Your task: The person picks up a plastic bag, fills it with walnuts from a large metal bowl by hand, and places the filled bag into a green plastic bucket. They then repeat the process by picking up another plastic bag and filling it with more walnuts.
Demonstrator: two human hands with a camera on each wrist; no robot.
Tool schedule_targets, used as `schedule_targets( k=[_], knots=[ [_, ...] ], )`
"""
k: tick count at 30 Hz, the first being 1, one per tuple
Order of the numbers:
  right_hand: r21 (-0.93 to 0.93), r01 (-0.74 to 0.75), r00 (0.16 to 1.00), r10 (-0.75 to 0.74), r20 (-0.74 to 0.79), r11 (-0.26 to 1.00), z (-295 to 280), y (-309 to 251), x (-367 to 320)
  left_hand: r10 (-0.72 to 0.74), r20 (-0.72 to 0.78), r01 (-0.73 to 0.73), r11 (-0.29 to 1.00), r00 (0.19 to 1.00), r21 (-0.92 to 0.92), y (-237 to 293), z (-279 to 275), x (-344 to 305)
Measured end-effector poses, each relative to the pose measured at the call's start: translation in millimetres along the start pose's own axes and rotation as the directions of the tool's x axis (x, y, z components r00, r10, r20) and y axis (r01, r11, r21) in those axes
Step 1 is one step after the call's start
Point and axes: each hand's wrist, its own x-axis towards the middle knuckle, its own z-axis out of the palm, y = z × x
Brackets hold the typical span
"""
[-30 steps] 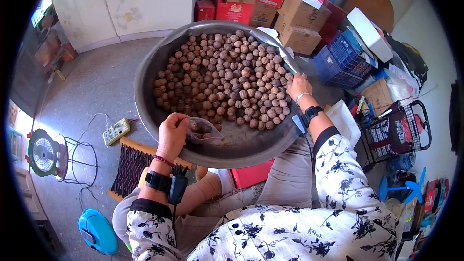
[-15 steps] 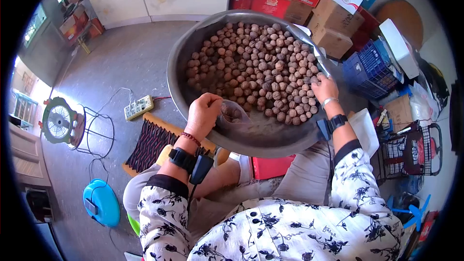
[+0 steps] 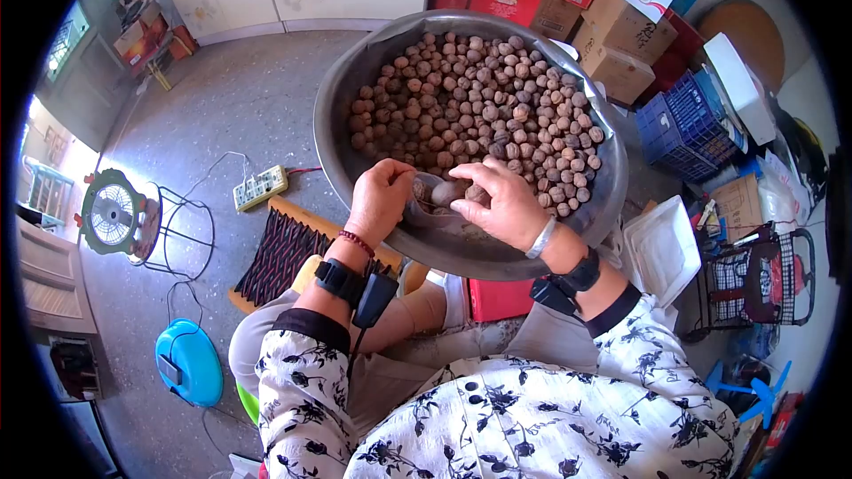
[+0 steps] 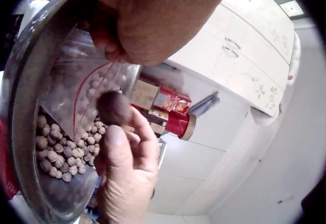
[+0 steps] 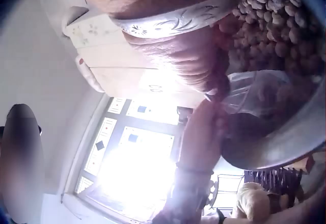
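A wide metal basin [image 3: 330, 129] full of walnuts [image 3: 479, 93] sits in front of the person's lap. At its near side the left hand [image 3: 380, 200] pinches the edge of a clear plastic bag [image 4: 63, 89] with a red seal line. Some walnuts show inside the bag. The right hand [image 3: 508, 211] holds walnuts at the bag's mouth. In the left wrist view, one dark walnut [image 4: 114, 108] is between its thumb and fingers, right beside the red line. The right wrist view shows the right hand's fingers mostly in shadow.
Stacked cartons [image 3: 612, 40] and a blue crate [image 3: 679, 124] stand beyond the basin. A power strip [image 3: 261, 187], a wooden stool with woven cords [image 3: 284, 253] and a fan [image 3: 111, 210] are on the left. A white tray [image 3: 661, 248] lies at the right.
The right hand has left the far right of the basin and come to the bag with walnuts. The left hand keeps its hold on the bag. The head view has shifted.
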Motion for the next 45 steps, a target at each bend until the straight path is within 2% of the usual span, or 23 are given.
schedule_targets(
  k=[4,9,11,15,19,21,22,23,25,26,27,29,31,34,35,37,38,40,41,42,43,44,45],
  knots=[
    [0.036,-0.119,0.993,0.119,-0.004,0.992,6.0,14.3,-4.2,0.029,-0.013,-0.029,0.999,1.000,-0.019,-2.9,0.4,0.4],
    [0.132,-0.111,0.993,0.115,-0.022,0.985,3.7,14.4,-3.6,0.020,-0.021,-0.020,1.000,1.000,-0.007,-1.7,0.4,0.9],
    [0.370,-0.239,0.969,0.242,0.039,0.898,4.8,9.3,-2.6,0.031,-0.040,-0.031,0.999,0.999,-0.015,-3.2,0.8,1.3],
    [0.341,-0.237,0.969,0.248,0.013,0.909,10.6,3.3,2.9,0.011,-0.010,-0.011,1.000,1.000,-0.030,-3.5,0.0,2.2],
    [0.329,-0.116,0.992,0.126,-0.011,0.937,18.4,-4.5,13.4,0.027,-0.032,-0.027,0.999,0.999,-0.023,-0.4,-0.1,-0.3],
    [0.220,-0.091,0.996,0.092,0.004,0.971,18.4,-7.5,16.8,0.017,-0.032,-0.018,0.999,0.999,-0.029,-0.1,0.6,0.2],
    [0.139,-0.020,0.997,0.029,-0.067,0.990,19.9,-6.8,17.2,0.008,-0.034,-0.009,0.999,0.999,-0.035,-0.3,0.3,0.8],
    [0.140,-0.017,0.998,0.026,-0.064,0.990,20.8,-5.3,16.1,0.007,-0.038,-0.008,0.999,0.999,-0.036,-0.7,-0.4,1.6],
    [-0.180,-0.072,0.995,0.059,-0.079,0.981,23.0,0.0,7.1,0.015,-0.033,-0.016,1.000,0.999,-0.020,-2.5,-0.7,1.9],
    [-0.266,-0.025,0.996,0.001,-0.091,0.964,28.7,6.1,1.4,0.015,-0.034,-0.015,1.000,0.999,-0.021,-2.4,-0.7,2.1],
    [-0.265,-0.023,0.996,-0.001,-0.089,0.964,31.3,8.0,-3.6,0.007,-0.030,-0.008,0.999,1.000,-0.035,-2.1,-0.6,2.1],
    [-0.382,-0.067,0.994,0.093,0.051,0.922,35.6,10.4,-10.6,-0.003,-0.030,0.001,0.999,1.000,-0.050,-1.8,-1.0,2.8],
    [-0.383,-0.071,0.991,0.107,0.074,0.921,40.0,13.1,-11.9,0.011,-0.042,-0.012,0.999,0.999,-0.040,-3.8,-0.3,3.7],
    [-0.098,-0.041,0.995,0.032,-0.096,0.994,41.0,20.5,-9.9,0.022,-0.084,-0.028,0.997,0.996,-0.073,-3.1,0.3,3.4],
    [-0.096,-0.035,0.995,0.026,-0.094,0.995,40.6,22.4,-9.5,0.022,-0.091,-0.029,0.997,0.996,-0.073,-11.0,0.0,7.7],
    [0.071,0.003,0.984,0.010,-0.178,0.998,38.4,22.2,-7.8,0.185,-0.157,-0.181,0.983,0.970,0.036,-27.2,0.3,17.1],
    [0.108,0.003,0.981,0.018,-0.195,0.994,37.7,22.2,-7.2,0.185,-0.163,-0.181,0.983,0.969,0.037,-31.2,-0.3,18.2],
    [0.152,0.008,0.981,0.022,-0.195,0.988,30.0,15.5,-4.3,0.459,-0.149,-0.419,0.876,0.876,0.238,-23.7,-1.9,14.2],
    [0.196,0.009,0.980,0.031,-0.197,0.980,25.2,11.8,-3.4,0.460,-0.159,-0.417,0.877,0.874,0.239,-20.1,-3.5,11.6],
    [0.180,0.016,0.982,0.018,-0.188,0.984,20.2,9.0,-3.2,0.330,-0.015,-0.330,0.944,0.944,-0.017,-3.8,-6.7,3.4],
    [0.182,0.027,0.983,0.007,-0.183,0.983,15.3,4.8,-2.7,0.225,0.160,-0.181,0.951,0.961,-0.251,6.6,-7.4,-1.9],
    [0.177,0.049,0.982,-0.015,-0.188,0.983,11.3,-0.8,-2.3,0.479,0.130,-0.418,0.847,0.868,-0.330,0.5,1.7,-1.7],
    [0.176,0.072,0.981,-0.038,-0.190,0.982,7.8,-7.5,-1.7,0.519,0.089,-0.487,0.839,0.850,-0.242,16.1,2.9,-14.6]
  ],
)
